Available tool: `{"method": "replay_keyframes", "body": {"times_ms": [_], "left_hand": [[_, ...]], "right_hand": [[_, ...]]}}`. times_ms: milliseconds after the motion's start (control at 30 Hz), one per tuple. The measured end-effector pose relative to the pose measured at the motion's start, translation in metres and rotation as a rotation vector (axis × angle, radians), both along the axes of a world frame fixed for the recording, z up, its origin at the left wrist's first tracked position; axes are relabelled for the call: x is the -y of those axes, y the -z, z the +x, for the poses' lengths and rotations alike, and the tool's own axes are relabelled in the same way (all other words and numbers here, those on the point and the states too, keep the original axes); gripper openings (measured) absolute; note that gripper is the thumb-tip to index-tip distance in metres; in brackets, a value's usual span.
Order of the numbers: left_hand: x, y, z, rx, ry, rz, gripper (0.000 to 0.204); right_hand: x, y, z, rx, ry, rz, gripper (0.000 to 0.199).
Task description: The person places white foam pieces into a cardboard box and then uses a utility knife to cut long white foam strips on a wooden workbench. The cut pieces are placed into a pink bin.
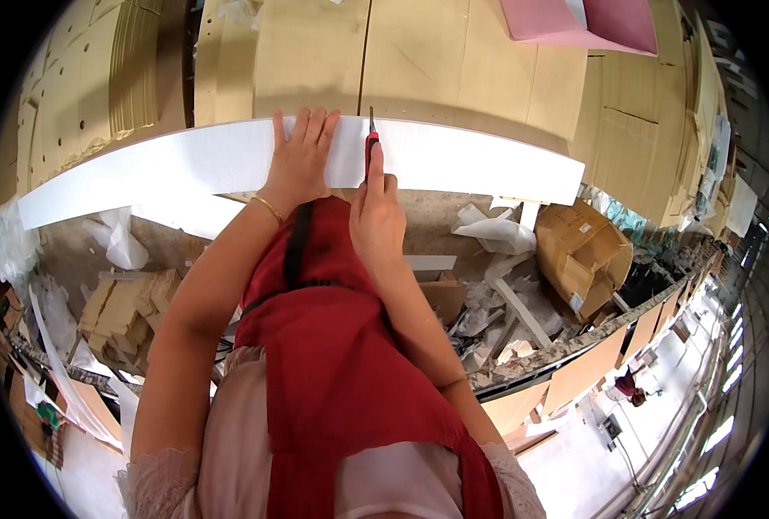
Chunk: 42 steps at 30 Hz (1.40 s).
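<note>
A long white foam-like strip point(454, 160) lies across the near edge of flattened cardboard point(315, 65). My left hand point(301, 156) rests on the strip with fingers outstretched toward its far edge, pressing flat. In my right hand point(378, 216) is a red and black utility knife point(372, 147). Its blade points away from me, with the tip at the strip's far edge, just right of my left fingers. Whether the blade is cutting into the strip I cannot tell. My right index finger lies along the knife's handle.
A pink sheet or box piece point(575, 24) sits at the far right on the cardboard. Stacked cardboard point(134, 69) stands at the far left. Nearer me are an open brown carton point(583, 259), folded cardboard pieces point(125, 311), and crumpled white foam wrap point(497, 232).
</note>
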<state>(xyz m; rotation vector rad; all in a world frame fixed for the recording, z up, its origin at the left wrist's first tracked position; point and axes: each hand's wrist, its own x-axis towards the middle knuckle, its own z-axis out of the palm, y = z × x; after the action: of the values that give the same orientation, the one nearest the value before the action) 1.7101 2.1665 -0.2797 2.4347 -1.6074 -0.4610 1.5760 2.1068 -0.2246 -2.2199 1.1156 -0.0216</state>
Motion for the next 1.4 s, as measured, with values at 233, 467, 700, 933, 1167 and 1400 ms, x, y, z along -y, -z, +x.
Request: {"method": "replay_keyframes", "body": {"times_ms": [233, 467, 700, 933, 1167, 1400], "left_hand": [[-0.005, 0.015, -0.002, 0.059, -0.023, -0.103, 0.107], [-0.001, -0.003, 0.003, 0.003, 0.004, 0.032, 0.098], [-0.004, 0.002, 0.002, 0.007, 0.049, -0.017, 0.106], [0.006, -0.021, 0.002, -0.075, 0.122, 0.024, 0.092], [0.050, -0.025, -0.031, -0.081, 0.155, -0.053, 0.097], [0.179, -0.021, -0.128, -0.009, 0.272, -0.050, 0.106]], "right_hand": [[-0.001, 0.008, 0.006, -0.069, -0.062, -0.041, 0.060], [-0.028, 0.003, -0.014, -0.199, -0.065, -0.081, 0.062], [-0.063, -0.035, -0.100, -0.369, -0.109, 0.244, 0.068], [-0.015, -0.065, -0.110, 0.005, 0.344, 0.126, 0.054], [0.025, -0.050, -0.141, 0.143, 0.483, 0.069, 0.054], [0.098, -0.028, -0.210, 0.242, 0.621, 0.035, 0.057]]}}
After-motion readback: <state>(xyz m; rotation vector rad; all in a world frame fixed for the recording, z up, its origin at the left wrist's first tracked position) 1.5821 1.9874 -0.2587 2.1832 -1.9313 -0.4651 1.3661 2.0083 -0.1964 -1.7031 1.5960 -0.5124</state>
